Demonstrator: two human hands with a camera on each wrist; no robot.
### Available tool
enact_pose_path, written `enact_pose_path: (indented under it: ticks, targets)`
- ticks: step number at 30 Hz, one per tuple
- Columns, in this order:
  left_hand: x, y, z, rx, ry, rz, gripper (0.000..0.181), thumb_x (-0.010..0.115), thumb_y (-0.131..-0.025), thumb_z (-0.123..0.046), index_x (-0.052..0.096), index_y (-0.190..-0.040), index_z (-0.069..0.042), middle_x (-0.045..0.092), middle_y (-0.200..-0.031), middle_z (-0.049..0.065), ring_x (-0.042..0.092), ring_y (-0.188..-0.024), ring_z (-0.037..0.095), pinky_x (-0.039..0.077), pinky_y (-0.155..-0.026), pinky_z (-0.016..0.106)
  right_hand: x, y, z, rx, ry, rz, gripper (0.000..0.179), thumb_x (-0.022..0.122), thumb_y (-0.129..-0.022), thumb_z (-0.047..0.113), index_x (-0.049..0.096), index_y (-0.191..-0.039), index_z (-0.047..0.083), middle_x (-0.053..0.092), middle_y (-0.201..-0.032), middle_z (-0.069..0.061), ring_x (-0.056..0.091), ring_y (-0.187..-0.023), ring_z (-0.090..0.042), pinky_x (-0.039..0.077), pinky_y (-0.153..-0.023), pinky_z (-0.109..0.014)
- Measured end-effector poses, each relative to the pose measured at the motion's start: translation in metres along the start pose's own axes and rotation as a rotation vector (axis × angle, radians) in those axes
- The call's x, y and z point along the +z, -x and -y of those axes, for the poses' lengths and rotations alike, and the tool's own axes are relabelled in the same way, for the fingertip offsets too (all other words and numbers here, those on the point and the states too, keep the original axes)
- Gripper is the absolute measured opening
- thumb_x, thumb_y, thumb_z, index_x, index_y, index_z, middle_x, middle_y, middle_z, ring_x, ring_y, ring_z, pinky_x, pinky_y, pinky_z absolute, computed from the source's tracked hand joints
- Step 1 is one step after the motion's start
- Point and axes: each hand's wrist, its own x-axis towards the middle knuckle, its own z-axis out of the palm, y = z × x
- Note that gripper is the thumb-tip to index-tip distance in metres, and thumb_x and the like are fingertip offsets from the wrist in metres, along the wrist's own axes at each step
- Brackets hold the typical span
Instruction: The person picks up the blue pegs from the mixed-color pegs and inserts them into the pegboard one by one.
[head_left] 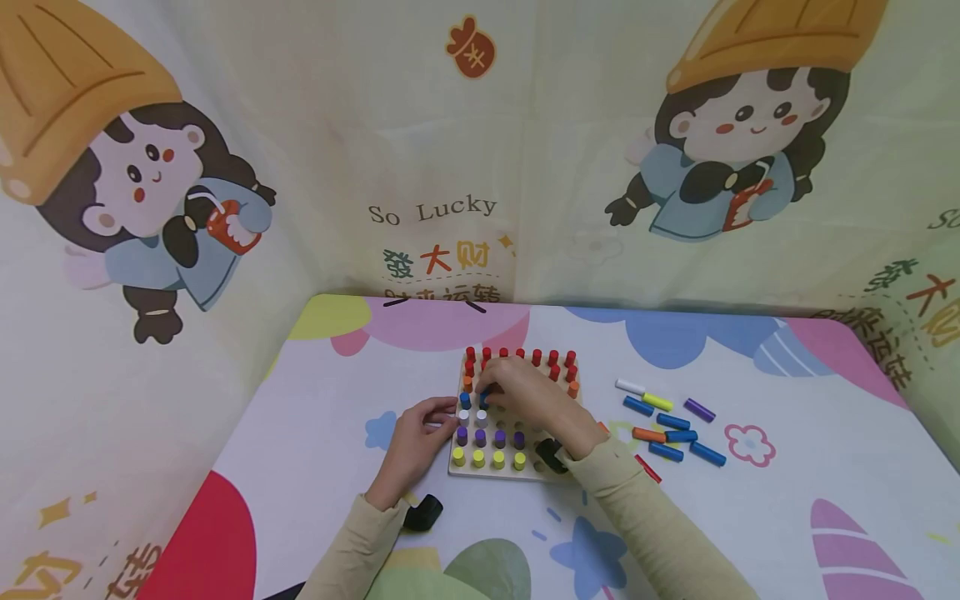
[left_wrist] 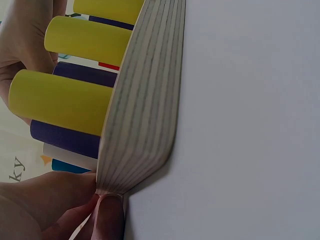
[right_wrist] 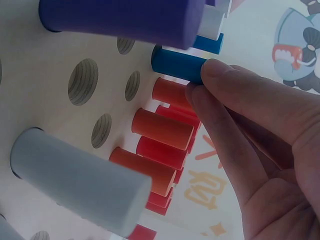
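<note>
A wooden pegboard [head_left: 480, 475] lies on the table, with coloured round pegs standing in rows. My right hand [head_left: 525, 392] reaches over it. Thumb and fingertips pinch the top end of a blue peg [right_wrist: 177, 65], whose lower end is at a hole beside another blue peg [head_left: 465, 401]. At the board's left edge, my left hand [head_left: 420, 442] holds the near corner between thumb and finger, as the left wrist view shows. Nearby stand white pegs [head_left: 482, 418], purple pegs [head_left: 499, 437] and yellow pegs [head_left: 478, 459]. My right hand partly covers the orange and red rows.
Right of the board lie loose pegs: several blue pegs [head_left: 707, 454], an orange peg [head_left: 648, 435], a yellow peg [head_left: 657, 402], a purple peg [head_left: 699, 409] and a white peg [head_left: 630, 387]. A red piece [head_left: 648, 468] lies by the right sleeve. Patterned cloth [head_left: 555, 167] hangs behind the table.
</note>
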Motion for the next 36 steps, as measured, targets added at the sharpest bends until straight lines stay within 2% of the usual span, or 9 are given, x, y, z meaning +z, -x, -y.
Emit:
enact_pose_path:
  ticks: [7,23,36]
  targets:
    - [0.0009,-0.0002,-0.0016,-0.023,-0.007,-0.001,0.032,0.07,-0.093,-0.017,0.067,-0.124,-0.011,0.07,-0.109,0.003,0.066,-0.094,0.014,0.057,-0.084,0.034,0.0007,0.0008,-0.0025,0.013,0.004,-0.002,0.018,0.077,-0.084,0.005,0.077,-0.102,0.005,0.072,-0.102,-0.004,0.067,-0.095,-0.017,0.057,-0.089,-0.031]
    - [0.0015,-0.0005,-0.0005,-0.011,0.005,0.001,0.032,0.069,-0.094,-0.017,0.066,-0.125,-0.01,0.07,-0.111,0.005,0.066,-0.095,0.016,0.057,-0.085,0.034,-0.0012,0.0034,-0.0035,-0.001,0.049,0.005,0.018,0.078,-0.082,0.006,0.078,-0.101,0.005,0.072,-0.098,-0.004,0.067,-0.093,-0.018,0.057,-0.088,-0.031]
    - [0.002,-0.0017,-0.0003,-0.024,-0.002,0.003,0.032,0.069,-0.094,-0.017,0.066,-0.125,-0.011,0.07,-0.111,0.003,0.066,-0.095,0.015,0.057,-0.085,0.033,0.0014,0.0007,-0.0024,0.006,0.048,0.027,0.021,0.077,-0.085,0.006,0.076,-0.105,0.006,0.072,-0.103,-0.005,0.066,-0.096,-0.018,0.057,-0.089,-0.031]
